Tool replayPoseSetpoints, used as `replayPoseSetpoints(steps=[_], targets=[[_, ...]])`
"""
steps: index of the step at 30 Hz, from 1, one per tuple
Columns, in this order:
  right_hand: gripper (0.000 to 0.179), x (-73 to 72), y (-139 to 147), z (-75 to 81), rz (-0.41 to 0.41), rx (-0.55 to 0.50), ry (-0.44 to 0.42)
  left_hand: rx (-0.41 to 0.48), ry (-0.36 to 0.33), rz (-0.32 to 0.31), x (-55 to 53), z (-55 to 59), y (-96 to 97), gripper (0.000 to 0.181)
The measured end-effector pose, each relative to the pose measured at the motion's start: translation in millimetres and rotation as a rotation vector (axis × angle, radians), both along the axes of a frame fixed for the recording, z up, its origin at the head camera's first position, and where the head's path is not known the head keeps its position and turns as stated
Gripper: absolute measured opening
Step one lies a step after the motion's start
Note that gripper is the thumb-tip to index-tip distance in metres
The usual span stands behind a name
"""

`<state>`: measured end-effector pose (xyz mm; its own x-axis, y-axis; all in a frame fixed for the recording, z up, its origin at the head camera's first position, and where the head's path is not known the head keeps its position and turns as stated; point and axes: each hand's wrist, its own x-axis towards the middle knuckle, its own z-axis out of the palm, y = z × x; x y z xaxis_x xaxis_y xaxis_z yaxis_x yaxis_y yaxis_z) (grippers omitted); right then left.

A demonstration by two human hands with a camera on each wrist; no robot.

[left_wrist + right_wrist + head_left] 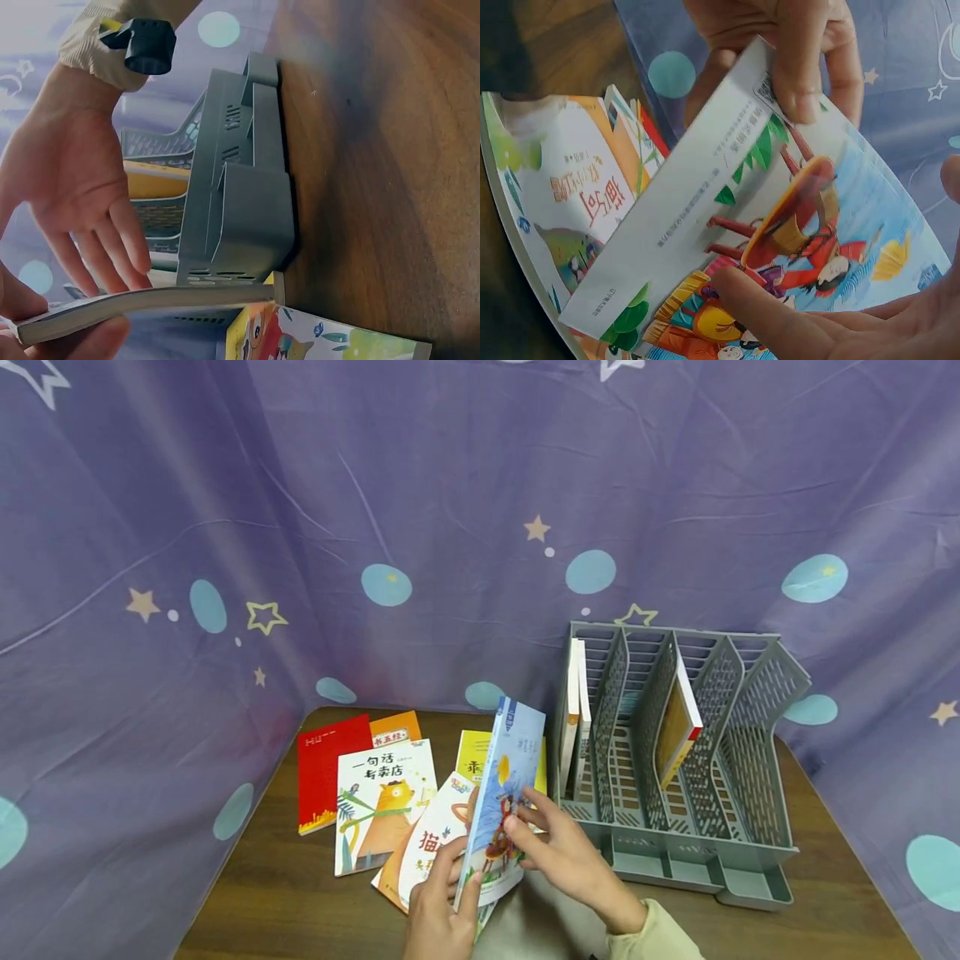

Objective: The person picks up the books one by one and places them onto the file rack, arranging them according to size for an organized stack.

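A thin blue picture book stands tilted in front of me, its cover showing painted figures in red. My left hand pinches it at the lower corner, thumb on one face and fingers on the other. My right hand is beside the cover with its fingers loosely extended; in the right wrist view one fingertip lies over the book's cover. Seen from the left wrist, the right hand's palm is spread and holds nothing. Under the blue book lies a white book with red lettering, partly covered.
Left on the wooden table are a red book, an orange book and a white book with an orange animal. A yellow book lies behind. At right, a grey rack holds white books and a yellow-orange book.
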<state>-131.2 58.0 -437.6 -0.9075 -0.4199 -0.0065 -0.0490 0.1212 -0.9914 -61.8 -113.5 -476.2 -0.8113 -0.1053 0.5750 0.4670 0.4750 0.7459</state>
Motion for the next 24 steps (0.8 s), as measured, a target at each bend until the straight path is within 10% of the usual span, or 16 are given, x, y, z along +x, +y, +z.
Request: replayPoseSetpoints(steps=[12, 24], targets=[[0.055, 8.0, -14, -4.4, -0.043, -0.206, 0.036, -0.421, 0.392, -0.022, -4.2, -11.2, 9.6, 0.031], [0.031, 9.4, -14, -3.1, -0.374, -0.042, 0.099, -0.544, 0.461, -0.017, -1.7, -21.7, 13.2, 0.034]])
